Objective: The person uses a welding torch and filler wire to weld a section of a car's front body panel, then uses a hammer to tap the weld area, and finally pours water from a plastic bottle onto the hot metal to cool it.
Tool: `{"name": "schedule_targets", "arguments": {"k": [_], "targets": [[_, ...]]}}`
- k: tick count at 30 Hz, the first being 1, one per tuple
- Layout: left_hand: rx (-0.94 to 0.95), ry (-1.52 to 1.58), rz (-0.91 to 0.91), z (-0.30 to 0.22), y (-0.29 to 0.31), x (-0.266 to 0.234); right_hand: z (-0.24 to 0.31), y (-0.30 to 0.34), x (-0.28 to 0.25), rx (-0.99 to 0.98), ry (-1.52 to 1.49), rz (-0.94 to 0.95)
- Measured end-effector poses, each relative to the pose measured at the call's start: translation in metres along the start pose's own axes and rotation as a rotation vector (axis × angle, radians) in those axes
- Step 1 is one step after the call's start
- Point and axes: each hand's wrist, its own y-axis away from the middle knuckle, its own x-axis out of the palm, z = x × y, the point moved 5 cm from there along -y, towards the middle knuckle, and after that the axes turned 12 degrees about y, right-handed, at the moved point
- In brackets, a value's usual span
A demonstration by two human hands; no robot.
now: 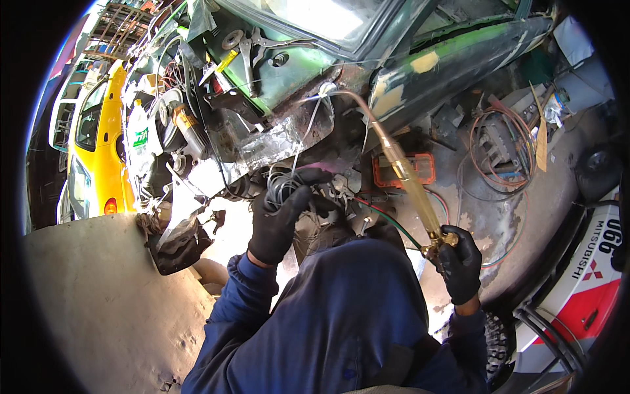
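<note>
My right hand (pixel 461 266), in a black glove, is closed around the valve end of a brass gas welding torch (pixel 413 194). The torch's bent copper neck reaches up and left to the rusty edge of a green car body (pixel 298 75). A pale bluish streak, seemingly a flame, shows at its tip beside a small bright spot. My left hand (pixel 272 230), also black-gloved, grips a coil of thin grey wire (pixel 282 189). One strand of wire (pixel 304 141) rises from the coil to the bright spot. Red and green hoses (pixel 394 222) lead to the torch.
Locking pliers (pixel 247 62) and an angle grinder (pixel 188 128) lie on the car's front at left. An orange case (pixel 425 169) and coiled copper-coloured cable (pixel 502 148) are on the floor. A yellow car (pixel 102 148) stands far left, a white-and-red vehicle (pixel 577 289) at right.
</note>
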Motion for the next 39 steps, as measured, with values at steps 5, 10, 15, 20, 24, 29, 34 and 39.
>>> {"name": "schedule_targets", "arguments": {"k": [5, 10, 15, 20, 24, 29, 34, 39], "targets": [[-0.013, 0.016, -0.075, 0.016, 0.0, -0.035, -0.004, 0.001, 0.004, -0.041, 0.105, -0.175], [-0.081, -0.074, -0.029, 0.033, 0.003, -0.041, 0.003, 0.011, 0.016, -0.062, 0.171, -0.298], [-0.127, -0.167, 0.083, 0.042, 0.002, -0.035, -0.002, 0.02, 0.013, 0.087, 0.16, -0.256], [-0.053, -0.255, -0.061, 0.049, -0.008, -0.022, -0.011, -0.002, -0.011, 0.067, 0.104, -0.154], [0.112, -0.315, -0.203, 0.069, -0.01, 0.006, -0.008, -0.018, -0.042, 0.025, 0.12, -0.053], [-0.116, -0.183, -0.218, 0.097, 0.0, 0.022, 0.003, -0.035, -0.073, 0.039, 0.165, -0.001], [-0.099, 0.073, -0.284, 0.101, 0.007, 0.044, 0.026, -0.056, -0.086, -0.02, 0.231, 0.047], [0.08, -0.278, -0.337, 0.079, -0.01, 0.041, 0.044, -0.072, -0.086, -0.062, 0.27, 0.069]]}}
